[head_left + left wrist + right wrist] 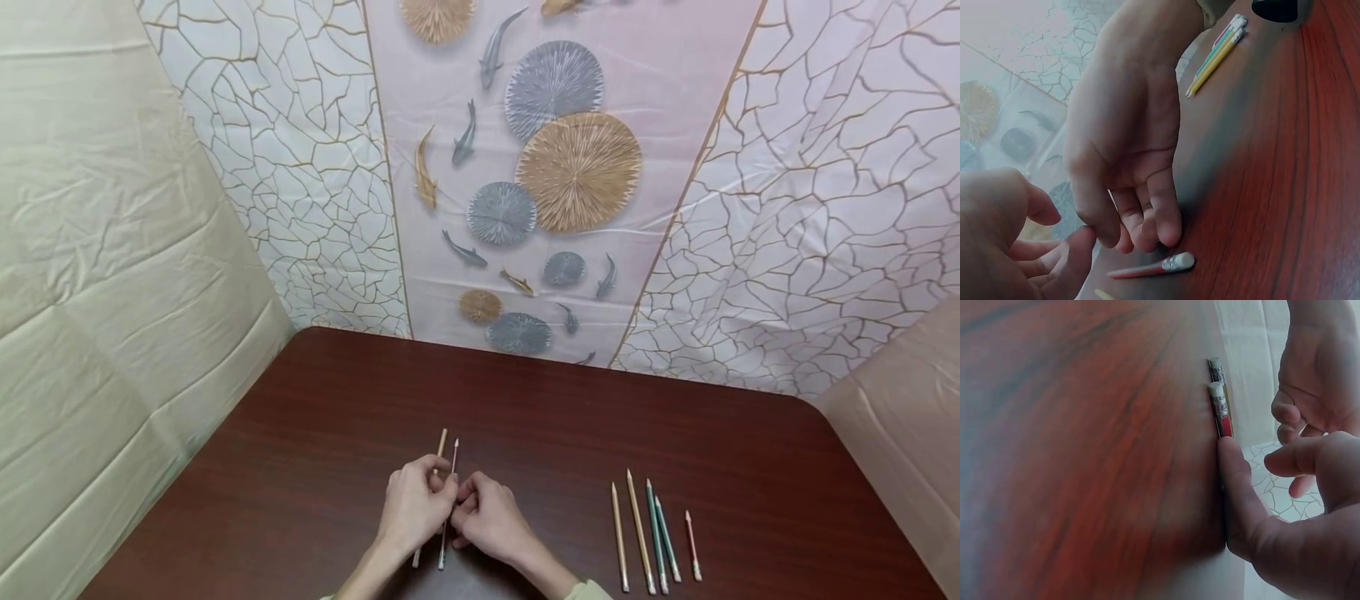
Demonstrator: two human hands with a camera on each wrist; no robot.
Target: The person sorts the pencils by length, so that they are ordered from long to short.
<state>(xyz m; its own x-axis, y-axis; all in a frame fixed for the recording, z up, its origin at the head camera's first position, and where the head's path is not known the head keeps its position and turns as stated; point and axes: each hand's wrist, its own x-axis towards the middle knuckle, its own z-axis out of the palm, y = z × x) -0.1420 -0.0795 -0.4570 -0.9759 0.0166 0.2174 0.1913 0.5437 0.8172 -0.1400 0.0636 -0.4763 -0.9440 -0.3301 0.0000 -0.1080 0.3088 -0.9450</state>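
Observation:
Two pencils lie side by side on the table beneath the hands: a yellow pencil (441,450) on the left and a red pencil (454,457) to its right, both with white erasers toward the person. Over their middles is the left hand (420,502), its thumb and fingers apart in the left wrist view. The right hand (491,518) is just right of the red pencil; a straight finger (1235,465) lies along that pencil below its eraser end. Fingertips of both hands nearly meet above the pencils. Parts of both pencils are hidden by the hands.
At the right of the dark wooden table (525,400), several pencils lie in a row: yellow pencils (618,533), green pencils (656,533) and a short red pencil (692,546). A patterned cloth (510,275) hangs behind the table, and pale cloth (112,292) at the left.

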